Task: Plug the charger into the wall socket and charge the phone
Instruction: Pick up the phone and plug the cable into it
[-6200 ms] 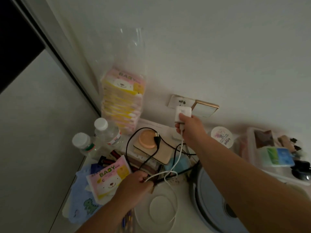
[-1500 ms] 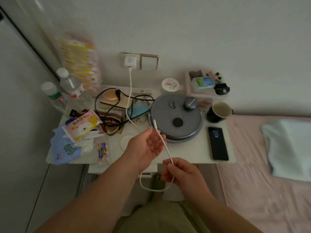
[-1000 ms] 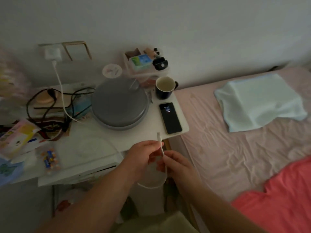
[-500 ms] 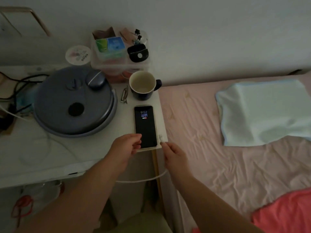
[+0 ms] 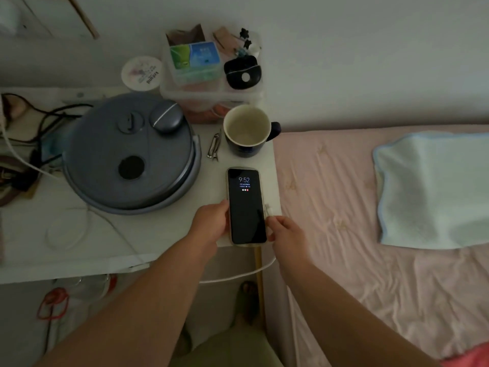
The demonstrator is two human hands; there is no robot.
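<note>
The black phone [image 5: 246, 207] lies face up at the front right corner of the white bedside table [image 5: 158, 234], its screen showing 9:52. My left hand [image 5: 210, 222] grips the phone's left edge near the bottom. My right hand [image 5: 284, 231] pinches the white charging cable [image 5: 238, 276] just behind its plug [image 5: 269, 209], which points up beside the phone's right edge. The cable sags below the table's front edge and runs back to the left. The white charger [image 5: 8, 17] is only partly visible at the top left corner, blurred.
A round grey appliance [image 5: 127, 157] fills the table's middle. A dark mug [image 5: 247, 131] and a metal clip [image 5: 214, 147] stand behind the phone. A clear box of small items [image 5: 211, 72] sits by the wall. Tangled black cords [image 5: 39, 128] lie left. A pink bed [image 5: 370, 234] is right.
My left hand has closed on the phone's left edge. My right hand has carried the cable's plug up beside the phone's right edge. The view has shifted slightly closer.
</note>
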